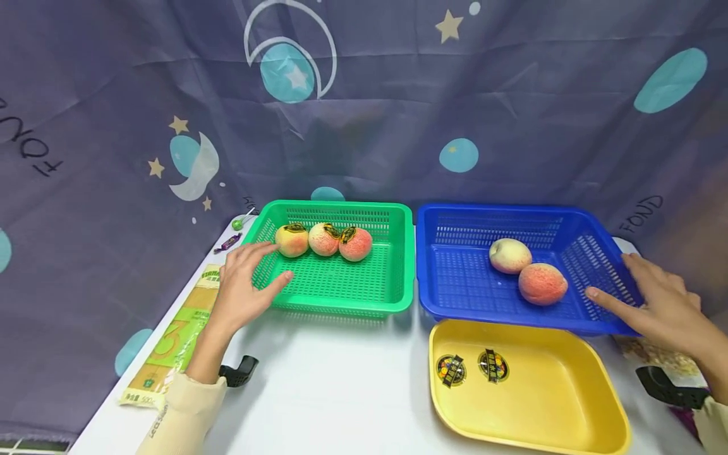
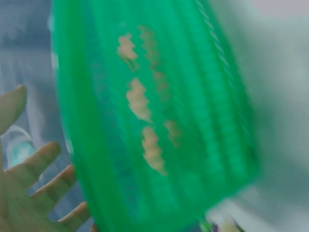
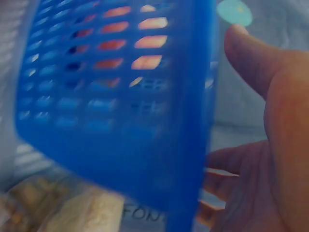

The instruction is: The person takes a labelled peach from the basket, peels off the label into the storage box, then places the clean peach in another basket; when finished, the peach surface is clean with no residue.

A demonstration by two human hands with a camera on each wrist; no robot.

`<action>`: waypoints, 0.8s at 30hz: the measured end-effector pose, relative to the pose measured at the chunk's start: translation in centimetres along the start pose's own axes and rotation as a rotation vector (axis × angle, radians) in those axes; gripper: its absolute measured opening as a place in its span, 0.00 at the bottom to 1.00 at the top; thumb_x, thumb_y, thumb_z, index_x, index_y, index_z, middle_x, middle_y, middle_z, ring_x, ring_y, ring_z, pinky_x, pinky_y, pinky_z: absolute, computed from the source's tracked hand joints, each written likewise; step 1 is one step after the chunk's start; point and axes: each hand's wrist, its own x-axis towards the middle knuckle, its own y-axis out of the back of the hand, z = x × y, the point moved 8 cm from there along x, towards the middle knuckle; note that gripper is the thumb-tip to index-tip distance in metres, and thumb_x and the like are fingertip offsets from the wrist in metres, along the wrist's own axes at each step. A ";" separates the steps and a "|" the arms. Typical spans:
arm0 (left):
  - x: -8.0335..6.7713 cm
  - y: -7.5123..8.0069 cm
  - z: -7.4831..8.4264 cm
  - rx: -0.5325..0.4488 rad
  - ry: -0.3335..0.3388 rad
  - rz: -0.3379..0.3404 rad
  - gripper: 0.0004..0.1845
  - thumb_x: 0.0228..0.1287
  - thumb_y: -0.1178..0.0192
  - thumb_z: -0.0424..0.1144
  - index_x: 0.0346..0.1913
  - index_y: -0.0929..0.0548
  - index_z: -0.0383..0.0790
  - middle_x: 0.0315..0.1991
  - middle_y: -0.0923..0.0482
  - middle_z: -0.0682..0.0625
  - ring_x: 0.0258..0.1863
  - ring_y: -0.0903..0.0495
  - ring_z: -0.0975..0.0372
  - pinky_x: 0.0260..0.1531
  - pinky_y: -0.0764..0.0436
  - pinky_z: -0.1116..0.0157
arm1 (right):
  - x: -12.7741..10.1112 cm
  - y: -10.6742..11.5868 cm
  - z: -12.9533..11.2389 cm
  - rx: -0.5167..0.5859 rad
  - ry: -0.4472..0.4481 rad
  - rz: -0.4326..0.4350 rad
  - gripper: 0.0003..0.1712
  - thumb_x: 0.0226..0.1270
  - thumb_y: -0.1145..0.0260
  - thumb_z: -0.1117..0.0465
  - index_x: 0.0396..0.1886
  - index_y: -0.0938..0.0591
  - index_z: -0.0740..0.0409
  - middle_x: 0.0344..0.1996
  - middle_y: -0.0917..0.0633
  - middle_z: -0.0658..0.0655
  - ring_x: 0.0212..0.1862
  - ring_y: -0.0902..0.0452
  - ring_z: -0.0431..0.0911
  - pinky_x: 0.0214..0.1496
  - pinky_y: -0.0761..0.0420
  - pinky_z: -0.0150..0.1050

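The left hand (image 1: 244, 284), fingers spread and holding nothing, is at the green basket's (image 1: 330, 279) eight o'clock; the right hand (image 1: 665, 306), thumb wide of its fingers, is at the blue basket's (image 1: 461, 272) three. Wrist views blur, so I cannot tell whether either touches. Three peaches (image 1: 324, 239) sit towards the green basket's eleven, probably propping one another against rolling. Two peaches (image 1: 543, 285) lie mid-blue basket; a yellow tub (image 1: 512, 404) sits at its six.

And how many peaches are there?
5. Three sit in a row in the green basket: a left peach, a middle peach and a right peach. Two are in the blue basket: a pale peach and a redder peach.
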 end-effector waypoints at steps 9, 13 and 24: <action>-1.5 0.7 -4.9 0.176 0.129 -0.009 0.42 0.66 0.41 0.65 0.76 0.32 0.42 0.77 0.38 0.41 0.79 0.52 0.38 0.64 0.48 0.33 | 1.9 1.1 -3.9 0.091 0.063 0.007 0.54 0.73 0.39 0.42 0.81 0.55 0.67 0.75 0.51 0.82 0.70 0.59 0.85 0.63 0.62 0.86; -1.7 0.7 -5.5 0.193 0.160 -0.027 0.46 0.67 0.44 0.67 0.78 0.36 0.40 0.79 0.41 0.40 0.79 0.55 0.37 0.65 0.49 0.32 | 2.7 1.2 -6.4 0.163 0.091 -0.046 0.50 0.74 0.40 0.42 0.82 0.49 0.64 0.76 0.48 0.80 0.74 0.58 0.80 0.67 0.56 0.83; -2.4 0.6 -6.2 0.208 0.204 -0.095 0.51 0.66 0.43 0.68 0.81 0.44 0.40 0.81 0.46 0.40 0.79 0.57 0.34 0.64 0.52 0.29 | 5.1 -0.8 -17.0 0.412 0.269 -0.127 0.36 0.74 0.36 0.47 0.76 0.32 0.57 0.71 0.27 0.65 0.67 0.29 0.64 0.65 0.29 0.67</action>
